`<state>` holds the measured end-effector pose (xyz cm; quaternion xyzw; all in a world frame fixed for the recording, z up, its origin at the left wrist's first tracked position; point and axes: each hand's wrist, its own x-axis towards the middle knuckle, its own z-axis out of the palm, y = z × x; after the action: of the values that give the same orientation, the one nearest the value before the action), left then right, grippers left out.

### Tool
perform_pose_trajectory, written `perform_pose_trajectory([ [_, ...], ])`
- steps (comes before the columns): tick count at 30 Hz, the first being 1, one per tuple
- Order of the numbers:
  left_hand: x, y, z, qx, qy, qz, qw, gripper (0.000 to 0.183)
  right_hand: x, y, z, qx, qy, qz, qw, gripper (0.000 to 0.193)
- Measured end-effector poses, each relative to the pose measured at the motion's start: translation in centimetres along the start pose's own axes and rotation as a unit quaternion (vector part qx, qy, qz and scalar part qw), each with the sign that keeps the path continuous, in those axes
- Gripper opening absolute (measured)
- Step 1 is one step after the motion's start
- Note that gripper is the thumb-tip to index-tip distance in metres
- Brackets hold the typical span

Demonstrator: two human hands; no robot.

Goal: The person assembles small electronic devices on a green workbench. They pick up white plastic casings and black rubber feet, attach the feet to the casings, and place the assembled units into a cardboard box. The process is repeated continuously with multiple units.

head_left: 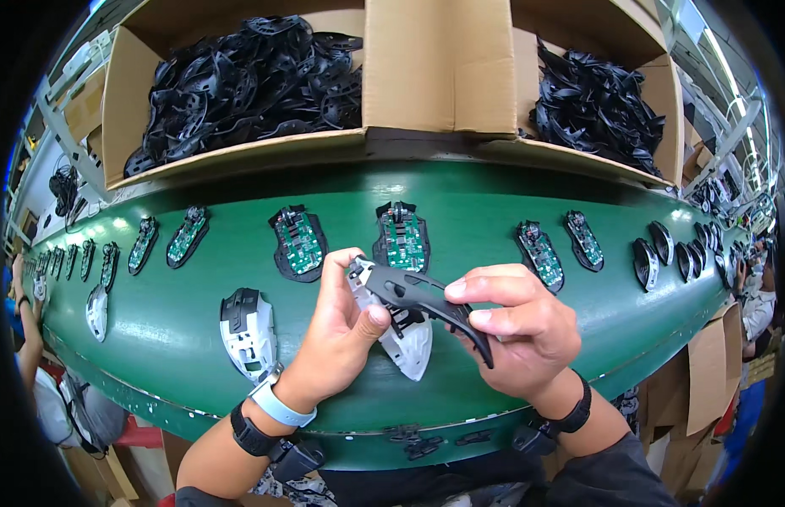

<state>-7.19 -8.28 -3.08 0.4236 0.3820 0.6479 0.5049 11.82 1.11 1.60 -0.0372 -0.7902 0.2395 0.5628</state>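
My left hand (pixel 340 331) is closed around the upper end of a white plastic mouse shell (pixel 413 348), whose pointed end hangs down over the table. Between the thumb and fingers of my right hand (pixel 527 328) is a curved black plastic side panel (pixel 426 297). The panel's far end lies against the top of the shell, by my left fingertips; its other end tilts down to the right. Another white mouse shell (pixel 255 340) with a black upper part rests left of my left wrist. Just beyond my hands lie mouse bases with green circuit boards (pixel 299 245).
Two cardboard boxes (pixel 418 76) heaped with black plastic panels (pixel 248 84) stand behind the green table (pixel 460 190). More circuit-board bases (pixel 540 258) spread left and right. Several shells (pixel 646 264) are at the far right. Another person's arm (pixel 29 329) reaches in at the left edge.
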Motion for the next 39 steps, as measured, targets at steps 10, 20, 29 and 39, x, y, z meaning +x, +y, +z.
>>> perform_pose_trajectory([
  [10, -0.2, -0.1, -0.2, -0.105, 0.015, -0.084, 0.991, 0.051, 0.2, 0.3, 0.6, -0.096, -0.120, -0.057, 0.986, 0.030],
  [20, 0.7, 0.3, 0.8, 0.013, 0.006, 0.080, 0.997, 0.046, -1.8, -0.5, 2.4, 0.174, -0.066, 0.316, 0.930, 0.045],
  [29, 1.9, 2.3, 4.4, 0.037, 0.086, 0.149, 0.984, 0.041, -0.9, 1.9, -1.0, 0.315, -0.071, 0.402, 0.857, 0.058],
  [39, 5.4, 1.0, 5.2, -0.112, 0.083, 0.076, 0.987, 0.051, 5.6, 5.5, -8.2, 0.005, -0.217, 0.245, 0.945, 0.040],
])
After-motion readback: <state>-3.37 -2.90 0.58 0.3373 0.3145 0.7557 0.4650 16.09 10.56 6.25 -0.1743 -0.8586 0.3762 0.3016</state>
